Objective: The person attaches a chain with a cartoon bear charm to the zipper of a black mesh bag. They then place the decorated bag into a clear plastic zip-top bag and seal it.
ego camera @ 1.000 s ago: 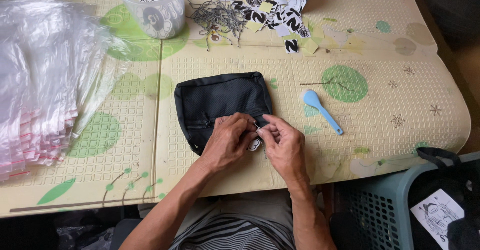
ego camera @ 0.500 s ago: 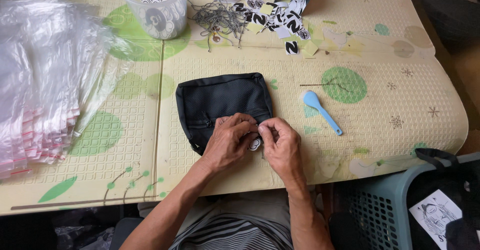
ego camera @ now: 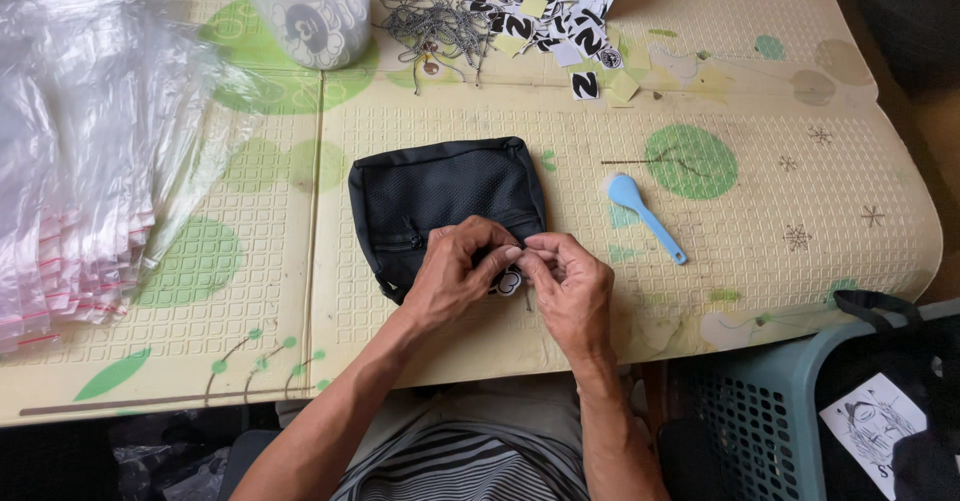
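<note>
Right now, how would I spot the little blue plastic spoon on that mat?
Start at the cream embossed mat with green circles, then find the black mesh pouch that the two hands work on. Just right of the pouch, apart from it, lies the light blue plastic spoon, the only blue, slender thing among black-and-white stickers.

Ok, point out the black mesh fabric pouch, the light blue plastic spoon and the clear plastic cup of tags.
black mesh fabric pouch point(ego camera: 440, 193): head view, middle of mesh front.
light blue plastic spoon point(ego camera: 647, 217): head view, upper handle.
clear plastic cup of tags point(ego camera: 305, 21): head view, front wall.
</note>
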